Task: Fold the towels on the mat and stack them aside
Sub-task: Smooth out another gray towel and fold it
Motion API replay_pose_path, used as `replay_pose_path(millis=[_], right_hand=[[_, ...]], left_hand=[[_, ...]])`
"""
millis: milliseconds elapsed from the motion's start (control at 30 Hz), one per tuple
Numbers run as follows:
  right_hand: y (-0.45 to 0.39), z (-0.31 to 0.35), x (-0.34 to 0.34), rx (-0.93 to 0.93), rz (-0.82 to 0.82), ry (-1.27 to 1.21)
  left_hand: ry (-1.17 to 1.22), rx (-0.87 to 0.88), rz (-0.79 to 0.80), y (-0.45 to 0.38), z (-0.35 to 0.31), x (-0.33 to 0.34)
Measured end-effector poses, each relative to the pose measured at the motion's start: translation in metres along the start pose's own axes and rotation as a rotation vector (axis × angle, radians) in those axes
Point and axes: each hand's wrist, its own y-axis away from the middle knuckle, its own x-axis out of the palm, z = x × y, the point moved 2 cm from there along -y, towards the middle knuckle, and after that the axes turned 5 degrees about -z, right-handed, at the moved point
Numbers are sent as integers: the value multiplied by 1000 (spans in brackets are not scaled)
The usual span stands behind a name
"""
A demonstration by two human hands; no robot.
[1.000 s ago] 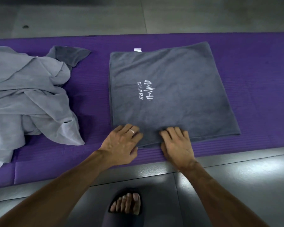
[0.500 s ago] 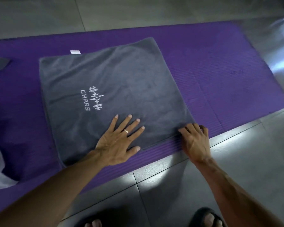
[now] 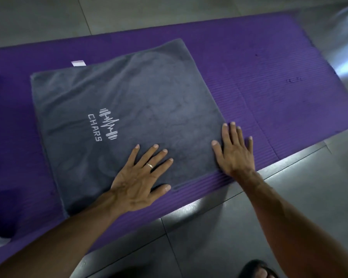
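Your left hand lay flat on the near part of the grey towel, fingers spread wide and pressing down, a ring on one finger. Your right hand lay open across the towel's near right corner, fingers straight, partly on the purple mat. The towel sat folded and flat on the mat, its white logo facing up, a small tag at its far edge.

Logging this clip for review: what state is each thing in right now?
Dark grey towel: folded, lying flat on the mat.
Purple mat: unrolled on the floor.
Left hand: fingers spread, pressing the towel.
Right hand: flat on the towel's right edge.
White tag: sticking out past the towel's far edge.
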Motion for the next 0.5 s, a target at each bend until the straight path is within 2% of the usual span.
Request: replay_pose_path(millis=[67, 133, 200, 233, 267, 367, 400, 433, 500], right_hand=[[-12, 14, -7, 0, -36, -7], [-21, 57, -12, -170, -118, -83], [-30, 91, -6, -410, -100, -94], [-37, 99, -3, -454, -93, -70], [-48, 99, -1, -411, -106, -45], [-88, 84, -4, -57, -156, -12], [-97, 89, -8, -31, -165, -24], [-104, 102, -13, -86, -199, -42], [-113, 143, -17, -332, -250, -101]], left_hand=[[41, -2, -46, -5, 3, -4], [19, -84, -92, -16, 20, -12], [-50, -242, -86, -26, 50, -19], [-84, -301, -68, -28, 66, -21], [-105, -325, -41, -28, 79, -21], [-103, -281, -19, -24, 94, -17], [-87, -279, -35, -25, 95, -18], [-72, -294, -60, -28, 97, -19], [-64, -381, -134, -42, 113, -23]])
